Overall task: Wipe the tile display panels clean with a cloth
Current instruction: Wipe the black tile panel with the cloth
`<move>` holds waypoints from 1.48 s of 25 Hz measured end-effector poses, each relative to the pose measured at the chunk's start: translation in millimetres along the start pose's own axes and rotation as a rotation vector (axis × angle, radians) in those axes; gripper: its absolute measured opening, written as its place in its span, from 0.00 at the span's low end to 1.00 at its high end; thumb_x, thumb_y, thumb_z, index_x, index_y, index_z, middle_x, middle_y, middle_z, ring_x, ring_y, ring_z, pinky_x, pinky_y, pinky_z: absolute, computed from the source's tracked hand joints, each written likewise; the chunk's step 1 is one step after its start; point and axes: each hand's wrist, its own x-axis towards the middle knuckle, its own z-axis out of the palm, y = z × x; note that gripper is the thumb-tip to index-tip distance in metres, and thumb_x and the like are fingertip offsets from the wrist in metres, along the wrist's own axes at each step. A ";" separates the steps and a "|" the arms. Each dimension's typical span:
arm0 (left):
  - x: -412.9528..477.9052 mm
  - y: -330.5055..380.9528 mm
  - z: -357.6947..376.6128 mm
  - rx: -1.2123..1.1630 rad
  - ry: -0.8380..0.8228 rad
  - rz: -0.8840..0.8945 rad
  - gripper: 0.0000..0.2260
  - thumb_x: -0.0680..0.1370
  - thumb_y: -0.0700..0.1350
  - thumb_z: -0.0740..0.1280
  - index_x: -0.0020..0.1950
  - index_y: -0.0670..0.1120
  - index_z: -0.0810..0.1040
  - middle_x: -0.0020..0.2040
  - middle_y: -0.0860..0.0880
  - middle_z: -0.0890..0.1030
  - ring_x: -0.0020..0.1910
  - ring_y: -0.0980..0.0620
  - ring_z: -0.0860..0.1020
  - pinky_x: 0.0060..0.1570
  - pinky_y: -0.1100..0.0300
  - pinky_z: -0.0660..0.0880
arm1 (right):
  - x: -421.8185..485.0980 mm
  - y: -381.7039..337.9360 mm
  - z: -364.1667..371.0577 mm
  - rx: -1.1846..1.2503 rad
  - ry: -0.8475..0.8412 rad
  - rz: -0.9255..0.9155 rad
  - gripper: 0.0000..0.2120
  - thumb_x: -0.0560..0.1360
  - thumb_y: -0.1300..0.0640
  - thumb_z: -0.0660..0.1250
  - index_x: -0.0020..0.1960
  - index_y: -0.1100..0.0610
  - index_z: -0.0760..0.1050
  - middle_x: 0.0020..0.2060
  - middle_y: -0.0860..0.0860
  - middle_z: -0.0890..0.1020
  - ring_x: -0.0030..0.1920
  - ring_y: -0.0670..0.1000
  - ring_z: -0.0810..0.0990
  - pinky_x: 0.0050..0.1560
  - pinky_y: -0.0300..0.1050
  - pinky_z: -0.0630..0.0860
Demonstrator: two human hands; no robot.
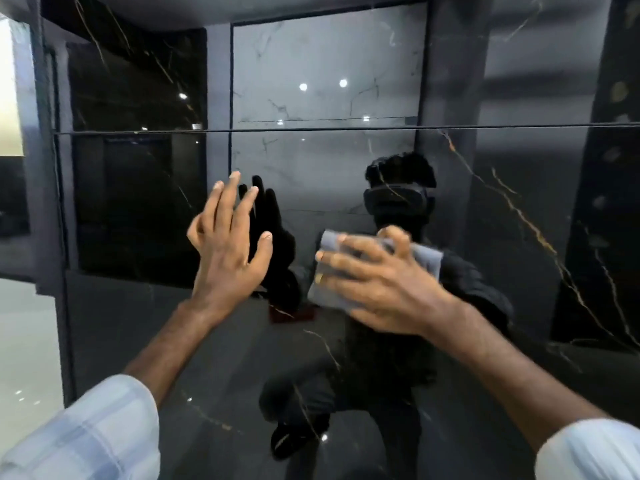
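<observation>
A glossy black tile panel with gold veins fills the view and mirrors me and the room. My right hand presses a folded grey cloth flat against the panel with spread fingers; the hand is blurred. My left hand is raised beside it, fingers straight and spread, close to the panel, with its dark reflection just behind. Whether the left hand touches the tile I cannot tell.
A horizontal joint runs across the panel above my hands. A grey frame post stands at the left edge, with pale floor tile beyond it. More dark tile continues below the hands.
</observation>
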 end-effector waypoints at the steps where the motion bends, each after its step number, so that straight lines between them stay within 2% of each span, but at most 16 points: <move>1: 4.1 -11.9 0.3 0.013 -0.011 0.020 0.31 0.78 0.55 0.59 0.81 0.47 0.64 0.85 0.47 0.54 0.84 0.46 0.52 0.75 0.40 0.54 | 9.7 14.4 -1.6 -0.031 0.046 0.125 0.20 0.77 0.47 0.68 0.68 0.45 0.80 0.73 0.46 0.76 0.72 0.57 0.73 0.63 0.63 0.62; 4: 7.2 -42.6 8.0 0.061 -0.018 0.098 0.32 0.79 0.55 0.59 0.82 0.46 0.63 0.85 0.45 0.54 0.84 0.44 0.52 0.75 0.38 0.56 | 38.6 22.8 -5.0 -0.142 0.253 0.750 0.22 0.75 0.42 0.73 0.68 0.45 0.80 0.72 0.45 0.77 0.71 0.56 0.71 0.63 0.61 0.62; 5: 6.0 -49.1 12.7 0.084 -0.016 0.133 0.32 0.80 0.55 0.59 0.83 0.45 0.61 0.85 0.44 0.53 0.84 0.43 0.52 0.74 0.37 0.57 | 44.8 7.6 -1.5 -0.165 0.283 0.853 0.24 0.74 0.42 0.73 0.68 0.46 0.79 0.73 0.46 0.76 0.71 0.56 0.70 0.63 0.61 0.62; 6: 3.7 -54.4 17.4 0.106 -0.014 0.171 0.33 0.81 0.55 0.58 0.84 0.45 0.60 0.85 0.43 0.53 0.84 0.42 0.52 0.74 0.36 0.57 | 46.9 -13.9 5.9 -0.168 0.265 0.843 0.25 0.74 0.43 0.73 0.70 0.46 0.78 0.74 0.47 0.76 0.72 0.57 0.69 0.63 0.61 0.62; 9: 0.0 -67.1 27.8 0.111 0.021 0.267 0.33 0.82 0.56 0.56 0.84 0.42 0.58 0.85 0.40 0.52 0.84 0.39 0.51 0.74 0.36 0.55 | 33.9 -64.9 23.4 -0.136 -0.014 0.294 0.25 0.76 0.46 0.70 0.72 0.47 0.76 0.76 0.49 0.73 0.74 0.60 0.69 0.62 0.62 0.65; 11: -1.1 -68.4 31.1 0.087 0.040 0.296 0.33 0.82 0.56 0.57 0.84 0.42 0.58 0.85 0.39 0.53 0.84 0.38 0.52 0.75 0.36 0.55 | 35.3 -47.8 12.4 -0.093 -0.099 0.121 0.23 0.77 0.46 0.70 0.71 0.47 0.78 0.76 0.49 0.74 0.73 0.60 0.71 0.63 0.63 0.69; 13: -2.3 -71.5 33.3 0.061 0.069 0.321 0.33 0.82 0.56 0.58 0.84 0.41 0.59 0.84 0.38 0.54 0.84 0.37 0.53 0.75 0.35 0.56 | 51.3 -14.4 3.9 -0.087 0.046 0.402 0.22 0.77 0.45 0.73 0.69 0.50 0.81 0.73 0.51 0.77 0.71 0.60 0.75 0.66 0.62 0.71; 15: -3.5 -74.2 35.1 0.015 0.099 0.332 0.33 0.82 0.56 0.60 0.83 0.41 0.61 0.84 0.38 0.56 0.83 0.37 0.55 0.75 0.35 0.57 | 77.1 3.8 -2.2 -0.124 0.281 0.945 0.25 0.75 0.42 0.75 0.69 0.49 0.80 0.73 0.48 0.77 0.70 0.57 0.74 0.69 0.59 0.67; 16: -3.5 -75.0 35.9 -0.008 0.111 0.341 0.32 0.82 0.56 0.60 0.82 0.41 0.63 0.84 0.38 0.57 0.83 0.37 0.56 0.75 0.34 0.57 | 87.0 -2.4 2.4 -0.152 0.330 1.104 0.26 0.74 0.41 0.74 0.70 0.47 0.78 0.73 0.47 0.75 0.70 0.56 0.71 0.68 0.60 0.66; 17: -3.7 -75.7 36.4 -0.026 0.123 0.349 0.31 0.83 0.56 0.61 0.82 0.41 0.64 0.84 0.38 0.58 0.83 0.37 0.57 0.75 0.34 0.58 | 92.2 -16.7 10.8 -0.185 0.318 1.119 0.27 0.74 0.41 0.73 0.71 0.47 0.77 0.74 0.47 0.74 0.71 0.57 0.70 0.67 0.61 0.65; 20: -2.8 -77.3 38.0 -0.064 0.160 0.353 0.30 0.82 0.55 0.64 0.80 0.41 0.68 0.83 0.39 0.60 0.83 0.38 0.58 0.75 0.34 0.58 | 72.2 -85.9 33.5 -0.224 0.049 0.661 0.28 0.76 0.44 0.72 0.74 0.48 0.72 0.77 0.50 0.71 0.74 0.60 0.68 0.65 0.62 0.64; 22: -5.3 -77.9 38.9 -0.108 0.162 0.345 0.29 0.81 0.55 0.65 0.79 0.41 0.69 0.83 0.40 0.61 0.83 0.39 0.59 0.76 0.35 0.57 | 43.3 -118.3 36.6 -0.232 -0.113 0.472 0.29 0.77 0.44 0.70 0.75 0.49 0.69 0.78 0.51 0.67 0.76 0.62 0.65 0.65 0.63 0.65; 28: -4.7 -82.6 39.9 -0.154 0.138 0.376 0.28 0.82 0.54 0.65 0.79 0.42 0.70 0.82 0.42 0.63 0.82 0.39 0.60 0.77 0.36 0.57 | 33.4 -129.0 35.8 -0.181 -0.167 0.517 0.26 0.78 0.44 0.67 0.74 0.48 0.70 0.77 0.52 0.68 0.77 0.62 0.64 0.63 0.63 0.66; 32: -6.0 -84.0 36.4 -0.165 0.113 0.382 0.29 0.81 0.54 0.65 0.79 0.42 0.70 0.82 0.45 0.64 0.83 0.40 0.58 0.77 0.35 0.57 | 65.2 -94.6 25.5 -0.117 -0.149 0.416 0.25 0.78 0.43 0.69 0.73 0.47 0.73 0.76 0.51 0.72 0.76 0.61 0.68 0.64 0.67 0.69; 34: -4.5 -86.6 36.2 -0.159 0.099 0.394 0.30 0.81 0.54 0.65 0.80 0.41 0.69 0.83 0.45 0.63 0.83 0.40 0.57 0.78 0.35 0.55 | 77.8 -56.6 17.4 -0.160 -0.055 0.540 0.25 0.77 0.42 0.71 0.72 0.48 0.76 0.75 0.52 0.74 0.74 0.61 0.71 0.67 0.68 0.69; 37: -5.0 -87.1 35.2 -0.111 0.098 0.398 0.31 0.82 0.55 0.63 0.81 0.41 0.67 0.83 0.45 0.61 0.83 0.40 0.56 0.79 0.36 0.53 | 70.1 -11.1 -2.9 -0.199 0.224 1.129 0.29 0.76 0.38 0.69 0.74 0.47 0.74 0.77 0.46 0.70 0.75 0.56 0.67 0.71 0.57 0.62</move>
